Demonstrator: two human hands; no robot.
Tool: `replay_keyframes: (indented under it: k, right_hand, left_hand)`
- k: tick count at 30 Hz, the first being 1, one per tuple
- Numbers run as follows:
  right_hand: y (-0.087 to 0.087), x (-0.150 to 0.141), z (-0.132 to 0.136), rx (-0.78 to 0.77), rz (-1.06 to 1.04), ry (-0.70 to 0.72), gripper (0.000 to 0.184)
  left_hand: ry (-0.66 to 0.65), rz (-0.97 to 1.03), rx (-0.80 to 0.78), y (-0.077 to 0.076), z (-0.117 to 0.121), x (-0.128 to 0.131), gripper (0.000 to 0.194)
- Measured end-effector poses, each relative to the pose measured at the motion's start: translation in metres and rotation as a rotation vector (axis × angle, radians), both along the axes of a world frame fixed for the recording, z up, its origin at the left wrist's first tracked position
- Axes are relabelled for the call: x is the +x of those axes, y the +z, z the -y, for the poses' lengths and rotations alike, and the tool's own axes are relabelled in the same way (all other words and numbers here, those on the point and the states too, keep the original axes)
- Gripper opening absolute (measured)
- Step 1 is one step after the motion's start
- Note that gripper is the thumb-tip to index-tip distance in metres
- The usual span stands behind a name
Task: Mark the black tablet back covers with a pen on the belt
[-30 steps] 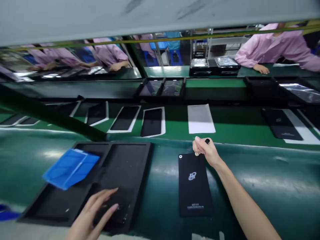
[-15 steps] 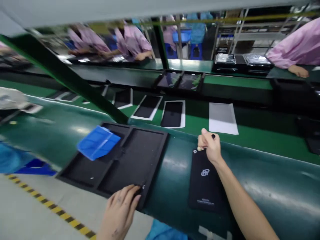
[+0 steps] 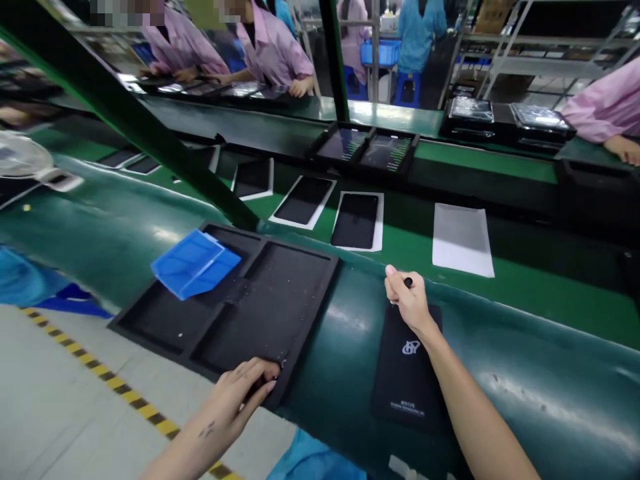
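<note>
A black tablet (image 3: 405, 373) with a light logo and small print lies back side up on the green bench. My right hand (image 3: 409, 300) is closed at its far edge around a slim tool with a round black end (image 3: 409, 283); the tool's other end is hidden by the fingers. My left hand (image 3: 250, 387) is at the near right corner of a black compartment tray (image 3: 327, 280). Its fingertips are pinched together beside tiny shiny pieces (image 3: 283, 364); anything between them is too small to name. A folded blue plastic sheet (image 3: 195, 263) lies across the tray's left part.
Beyond the bench edge, several dark panels (image 3: 355, 221) lie on white sheets on a green belt, with a white sheet (image 3: 463, 240) at the right. A slanted green post (image 3: 150, 143) crosses the left. People in pink sleeves (image 3: 285, 57) work across the line.
The view has shifted slightly. My right hand has moved a little left over the tablet's top corner, covering the light ring there. My left fingers have curled inward at the tray corner.
</note>
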State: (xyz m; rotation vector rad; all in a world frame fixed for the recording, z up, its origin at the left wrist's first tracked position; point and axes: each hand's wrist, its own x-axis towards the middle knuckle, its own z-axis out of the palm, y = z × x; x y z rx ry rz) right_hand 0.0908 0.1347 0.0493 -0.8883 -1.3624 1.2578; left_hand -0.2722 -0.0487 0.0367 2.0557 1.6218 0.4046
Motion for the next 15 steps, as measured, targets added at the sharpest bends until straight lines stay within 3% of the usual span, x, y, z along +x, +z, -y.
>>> replay_keyframes:
  k: [7,15]
  right_hand:
    - [-0.008,0.001,0.007,0.065,0.149,0.048,0.065]
    - [-0.016,0.005,0.006,0.096,0.174,0.091,0.06]
  left_hand:
    - [0.018,-0.042,0.075,-0.016,-0.001,-0.002,0.027]
    - [0.086,-0.131,-0.039,-0.002,-0.001,0.015,0.041]
